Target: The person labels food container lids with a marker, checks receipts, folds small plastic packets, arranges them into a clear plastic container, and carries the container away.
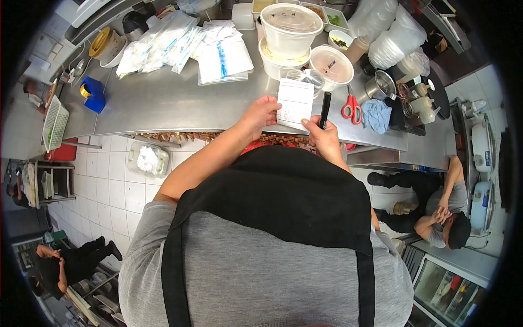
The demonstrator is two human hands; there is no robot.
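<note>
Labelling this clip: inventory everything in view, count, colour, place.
counter: one, steel, ahead
slip: one, white, over counter edge
marker: one, black, beside slip
tubs: three, whitish, rear
scissors: one, red-handled, right of tubs
cloth: one, blue, beside scissors
plastic bags: several, whitish, rear left
dispenser: one, blue, counter left
bottles: several, pale, counter right
plastic box: one, clear, floor
co-workers: several, dark trousers, both sides
apron: one, black, torso
left hand: one, bare, on slip
right hand: one, bare, on slip, marker

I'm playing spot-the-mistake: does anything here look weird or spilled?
A clear tub of white stuff sits on the floor, an odd place. The blue cloth is crumpled beside the red scissors. No spill shows.
</note>
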